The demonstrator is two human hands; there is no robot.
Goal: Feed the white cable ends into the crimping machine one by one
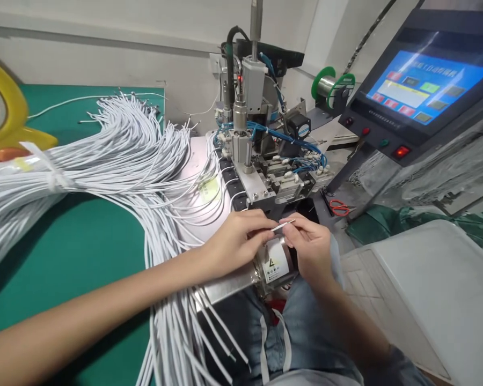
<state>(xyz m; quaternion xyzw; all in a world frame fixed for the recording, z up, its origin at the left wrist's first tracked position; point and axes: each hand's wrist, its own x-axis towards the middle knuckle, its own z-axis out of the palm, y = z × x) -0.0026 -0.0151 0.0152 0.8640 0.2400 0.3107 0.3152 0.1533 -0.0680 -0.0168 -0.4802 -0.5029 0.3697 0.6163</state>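
Observation:
A white cable runs between my two hands, above a metal part with a yellow warning label. My left hand pinches the cable from the left. My right hand has thumb and fingers closed at the cable's end, where a thin tip shows. Just beyond my hands stands a machine with pneumatic cylinders and blue tubes. Several white cables lie across its black slotted edge. To the left, a large bundle of white cables is tied together, with many loose ends hanging over the table's front edge.
A screen panel with lit buttons stands at the right. Behind the machine is a green spool of wire. Red-handled scissors lie right of the machine. A yellow object is at far left on the green mat; a pale bin sits right.

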